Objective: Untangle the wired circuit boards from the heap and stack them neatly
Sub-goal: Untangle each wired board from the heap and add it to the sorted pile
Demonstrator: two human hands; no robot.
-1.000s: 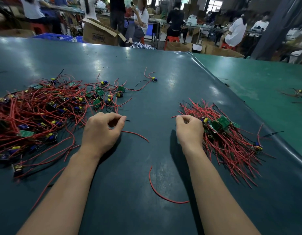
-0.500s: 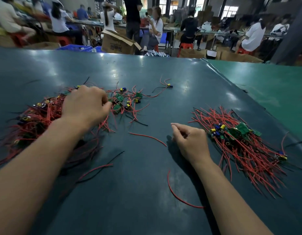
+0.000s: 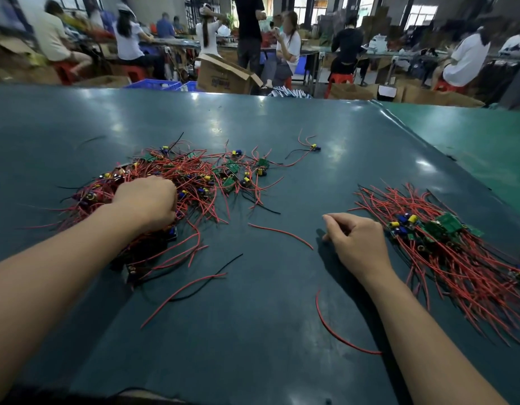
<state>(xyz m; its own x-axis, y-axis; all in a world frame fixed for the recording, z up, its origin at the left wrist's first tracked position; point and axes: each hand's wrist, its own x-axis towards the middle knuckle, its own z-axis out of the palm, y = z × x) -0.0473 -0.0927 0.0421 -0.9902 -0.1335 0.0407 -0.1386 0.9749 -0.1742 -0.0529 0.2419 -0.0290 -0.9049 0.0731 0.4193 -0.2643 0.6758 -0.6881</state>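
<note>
A tangled heap of wired circuit boards, small green boards with red and black wires, lies at the left of the dark table. My left hand is dug into the heap's near side. Its fingers curl down around the wires and their tips are hidden. At the right lies the sorted stack of boards, its red wires fanned toward me. Just left of that stack, my right hand rests on the table, loosely curled and holding nothing.
Loose red wires lie between and below my hands. A red and black wire pair trails from the heap. One wired part sits alone farther back. A green table adjoins at the right. People work at benches behind.
My left hand moved from the table into the heap and sank its fingers among the wires. My right hand drew slightly away from the stack and stayed curled on the table.
</note>
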